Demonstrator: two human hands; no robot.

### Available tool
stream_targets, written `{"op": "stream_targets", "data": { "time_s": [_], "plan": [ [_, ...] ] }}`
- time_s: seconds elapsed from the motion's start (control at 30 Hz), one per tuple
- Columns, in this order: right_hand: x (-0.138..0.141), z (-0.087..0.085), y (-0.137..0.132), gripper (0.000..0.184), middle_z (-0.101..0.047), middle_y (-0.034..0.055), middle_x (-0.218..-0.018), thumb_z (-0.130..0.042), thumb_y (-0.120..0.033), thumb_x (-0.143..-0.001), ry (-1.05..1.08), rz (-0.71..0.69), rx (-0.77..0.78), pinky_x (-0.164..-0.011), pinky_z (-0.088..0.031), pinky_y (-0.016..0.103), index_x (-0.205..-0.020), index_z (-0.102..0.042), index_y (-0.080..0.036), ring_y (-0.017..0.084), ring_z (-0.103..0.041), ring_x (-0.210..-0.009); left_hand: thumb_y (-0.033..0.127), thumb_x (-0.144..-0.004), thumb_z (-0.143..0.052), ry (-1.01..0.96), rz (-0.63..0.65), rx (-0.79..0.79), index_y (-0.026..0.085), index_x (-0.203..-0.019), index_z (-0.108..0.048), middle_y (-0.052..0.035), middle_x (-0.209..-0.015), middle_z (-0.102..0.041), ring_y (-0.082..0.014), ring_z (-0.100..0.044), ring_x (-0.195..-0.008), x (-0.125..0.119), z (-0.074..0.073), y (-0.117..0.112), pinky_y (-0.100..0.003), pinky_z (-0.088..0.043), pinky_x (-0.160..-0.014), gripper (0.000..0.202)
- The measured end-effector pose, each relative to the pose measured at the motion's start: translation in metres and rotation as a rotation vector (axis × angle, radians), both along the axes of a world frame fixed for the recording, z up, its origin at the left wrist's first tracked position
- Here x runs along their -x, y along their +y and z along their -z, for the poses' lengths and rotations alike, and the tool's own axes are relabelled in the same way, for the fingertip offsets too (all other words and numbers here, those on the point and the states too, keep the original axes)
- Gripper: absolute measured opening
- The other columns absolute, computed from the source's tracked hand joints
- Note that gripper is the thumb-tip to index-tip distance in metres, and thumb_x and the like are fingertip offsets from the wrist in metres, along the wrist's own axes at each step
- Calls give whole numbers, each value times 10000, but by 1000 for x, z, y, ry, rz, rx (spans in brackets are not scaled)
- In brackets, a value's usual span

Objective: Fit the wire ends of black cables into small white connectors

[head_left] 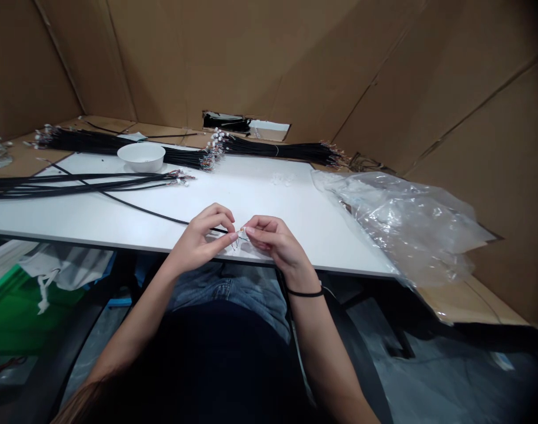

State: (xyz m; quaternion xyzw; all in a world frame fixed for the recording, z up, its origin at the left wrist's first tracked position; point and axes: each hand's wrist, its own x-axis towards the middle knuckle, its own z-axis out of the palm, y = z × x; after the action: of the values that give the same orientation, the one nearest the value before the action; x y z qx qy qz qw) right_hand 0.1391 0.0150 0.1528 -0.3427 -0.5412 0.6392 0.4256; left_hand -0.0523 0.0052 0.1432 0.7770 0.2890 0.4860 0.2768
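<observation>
My left hand (202, 235) and my right hand (273, 241) meet above the front edge of a white board (260, 200). A single black cable (136, 206) runs across the board into my left hand, whose fingers are curled around it. Its end splits into thin coloured wires (241, 237), pinched between my right thumb and forefinger. My fingers hide most of the wire ends, and their exact grip is hard to see.
Bundles of black cables (96, 141) lie at the back, with more (75, 184) at the left. A white bowl (141, 156) stands on the board, near small clear pieces (282, 179). A crumpled plastic bag (397, 227) lies right. Cardboard walls (269, 53) surround the bench.
</observation>
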Motion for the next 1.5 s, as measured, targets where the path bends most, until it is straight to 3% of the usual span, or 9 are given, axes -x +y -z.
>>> {"op": "stream_targets", "data": {
  "time_s": [0.37,0.67,0.87,1.5],
  "plan": [
    [8,3,2,242,-431,-74,-490,-822,-325,-660,94,-6,-41,-429,-132,221,-679,-674,-134,27,-264,-424,251,-816,-727,-163,85,201,177,-769,-692,-56,-993,-555,-182,-553,-990,8,4,7,-307,-404,-927,94],
    [8,3,0,313,-403,-78,-478,-827,-405,-659,1,3,-55,-432,-136,221,-697,-661,-142,38,-252,-439,277,-803,-736,-147,86,203,179,-745,-704,-61,-977,-567,-192,-564,-966,7,3,7,-330,-418,-920,119],
    [7,3,-1,312,-392,-79,-481,-820,-411,-673,-10,1,-50,-432,-122,226,-706,-656,-148,40,-232,-440,377,-811,-726,-127,62,182,180,-743,-697,-72,-963,-582,-207,-578,-944,7,3,7,-364,-451,-918,211],
    [12,3,-6,316,-453,-57,-494,-851,-406,-647,-56,83,-85,-443,-216,220,-696,-675,-149,60,-338,-469,305,-824,-706,-85,38,190,172,-729,-660,-65,-961,-574,-187,-572,-922,7,3,7,-309,-459,-820,170]
  ]
}}
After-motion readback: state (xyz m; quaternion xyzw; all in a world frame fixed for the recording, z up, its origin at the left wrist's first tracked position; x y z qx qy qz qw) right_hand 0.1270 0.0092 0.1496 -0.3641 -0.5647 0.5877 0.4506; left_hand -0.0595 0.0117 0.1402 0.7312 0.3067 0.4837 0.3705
